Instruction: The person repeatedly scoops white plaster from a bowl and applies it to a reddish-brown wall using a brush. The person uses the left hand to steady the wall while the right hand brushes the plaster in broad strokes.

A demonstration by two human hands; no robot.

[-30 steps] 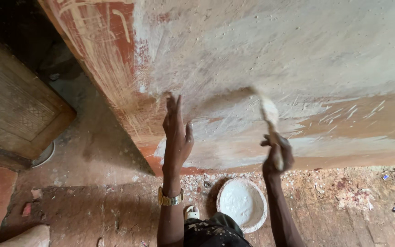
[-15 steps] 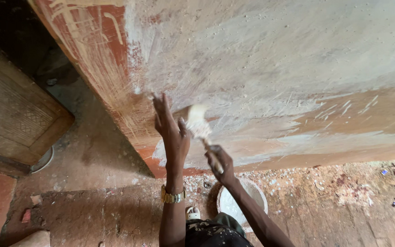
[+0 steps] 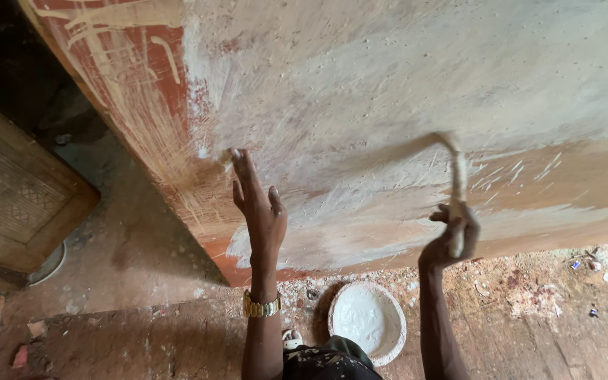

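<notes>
Right hand point(image 3: 450, 236) grips the brush point(image 3: 457, 184) at three o'clock, left hand point(image 3: 260, 207) spread wide on the wall point(image 3: 402, 84); a loaded swing may spatter whitewash.

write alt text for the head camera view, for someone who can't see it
A person's right hand drags a brush across a whitewashed wall while the left hand rests flat on it. A bowl of white paint sits on the floor below.

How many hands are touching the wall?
1. The left hand presses flat on the wall. The right hand grips a brush instead, above the white bowl.
</notes>
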